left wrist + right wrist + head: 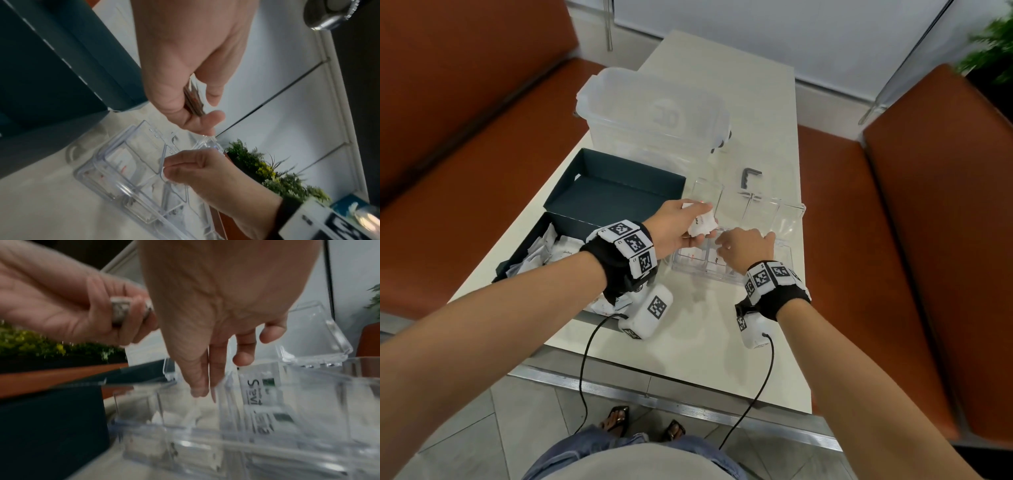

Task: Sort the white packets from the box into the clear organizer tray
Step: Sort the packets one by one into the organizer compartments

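Since the left hand [677, 224] pinches bunched packets [701, 222] at the tray's [787, 255] ten o'clock, the right hand's [743, 247] loose, empty fingers could jostle some out.

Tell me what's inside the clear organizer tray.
White packets lie in the near compartments of the clear organizer tray. The right hand covers part of it, so the count there is hidden.

The right hand [222, 318] reaches fingers-down into the clear organizer tray [236, 439]; beside it, the left hand [68, 305] grips folded white packets [120, 311]; a printed packet [261, 395] lies inside the tray.
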### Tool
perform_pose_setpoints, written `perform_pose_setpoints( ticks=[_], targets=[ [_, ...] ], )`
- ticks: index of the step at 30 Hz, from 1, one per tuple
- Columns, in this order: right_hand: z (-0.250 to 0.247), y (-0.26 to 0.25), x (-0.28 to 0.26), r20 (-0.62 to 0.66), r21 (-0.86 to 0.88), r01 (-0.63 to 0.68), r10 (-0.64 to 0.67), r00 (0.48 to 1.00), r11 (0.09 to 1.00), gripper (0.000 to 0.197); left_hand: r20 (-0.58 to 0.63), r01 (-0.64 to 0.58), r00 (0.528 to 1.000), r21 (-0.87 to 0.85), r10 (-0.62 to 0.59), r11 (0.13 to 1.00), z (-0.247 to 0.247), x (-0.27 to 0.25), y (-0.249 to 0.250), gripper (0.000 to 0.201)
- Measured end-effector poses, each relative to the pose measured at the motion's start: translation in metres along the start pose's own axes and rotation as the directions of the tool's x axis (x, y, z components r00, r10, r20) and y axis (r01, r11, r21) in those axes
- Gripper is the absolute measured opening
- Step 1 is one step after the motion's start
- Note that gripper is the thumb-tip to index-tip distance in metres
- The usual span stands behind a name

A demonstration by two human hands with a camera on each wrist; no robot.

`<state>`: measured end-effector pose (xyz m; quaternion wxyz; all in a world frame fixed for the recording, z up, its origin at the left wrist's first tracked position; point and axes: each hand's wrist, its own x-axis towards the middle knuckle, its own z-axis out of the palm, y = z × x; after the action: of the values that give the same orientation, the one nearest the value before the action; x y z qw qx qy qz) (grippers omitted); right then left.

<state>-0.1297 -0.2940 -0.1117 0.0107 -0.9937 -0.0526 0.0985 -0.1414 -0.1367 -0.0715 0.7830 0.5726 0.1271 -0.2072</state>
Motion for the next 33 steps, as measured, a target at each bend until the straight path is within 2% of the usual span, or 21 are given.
perform_pose_setpoints(
  ticks=[3, 5, 8, 11, 14, 16, 19, 22, 25, 30, 33],
  targets=[
    [-0.016, 0.004, -0.007, -0.124, 0.189, -0.007, 0.031, 0.992, 0.982, 0.028, 0.011, 0.059, 0.998, -0.124, -0.058, 0.991, -0.002, -0.002, 0.004, 0.023],
    [-0.029, 0.006, -0.011, -0.172, 0.344, 0.006, 0.057, 0.984, 0.939, 0.025, 0.021, 0.064, 0.998, -0.201, -0.061, 0.978, -0.003, -0.004, 0.005, 0.025],
    [-0.043, 0.007, -0.015, -0.228, 0.602, 0.068, 0.090, 0.969, 0.796, 0.023, 0.015, 0.051, 0.999, -0.193, -0.049, 0.980, -0.002, -0.003, 0.006, 0.036],
    [-0.048, 0.003, -0.018, -0.247, 0.719, 0.103, 0.115, 0.962, 0.687, 0.021, 0.026, 0.025, 0.999, -0.142, -0.022, 0.989, 0.000, -0.003, 0.006, 0.037],
    [-0.048, -0.001, -0.022, -0.199, 0.789, 0.102, 0.095, 0.975, 0.605, 0.021, 0.012, -0.019, 1.000, -0.108, 0.020, 0.994, 0.002, -0.003, 0.004, 0.037],
    [-0.046, -0.004, -0.026, -0.180, 0.806, 0.102, 0.078, 0.981, 0.583, 0.025, 0.014, -0.053, 0.998, -0.083, 0.054, 0.995, 0.004, -0.004, 0.003, 0.035],
    [-0.044, -0.007, -0.029, -0.210, 0.846, 0.112, 0.133, 0.969, 0.521, 0.015, 0.031, -0.069, 0.997, -0.087, 0.072, 0.994, 0.004, -0.005, 0.002, 0.036],
    [-0.044, -0.006, -0.029, -0.165, 0.910, 0.071, 0.201, 0.966, 0.408, 0.010, 0.036, -0.057, 0.997, -0.101, 0.061, 0.993, 0.002, -0.007, 0.003, 0.037],
    [-0.045, -0.005, -0.029, -0.082, 0.953, 0.016, 0.205, 0.975, 0.304, 0.002, 0.014, -0.077, 0.997, -0.076, 0.079, 0.994, 0.000, -0.008, 0.002, 0.039],
    [-0.046, 0.001, -0.027, -0.069, 0.963, -0.015, 0.299, 0.952, 0.269, 0.003, -0.003, -0.095, 0.995, -0.059, 0.095, 0.994, -0.004, -0.008, 0.001, 0.034],
    [-0.048, 0.005, -0.026, -0.069, 0.977, -0.001, 0.322, 0.944, 0.213, 0.006, -0.017, -0.115, 0.993, -0.031, 0.114, 0.993, -0.005, -0.008, 0.001, 0.034]
  ],
)
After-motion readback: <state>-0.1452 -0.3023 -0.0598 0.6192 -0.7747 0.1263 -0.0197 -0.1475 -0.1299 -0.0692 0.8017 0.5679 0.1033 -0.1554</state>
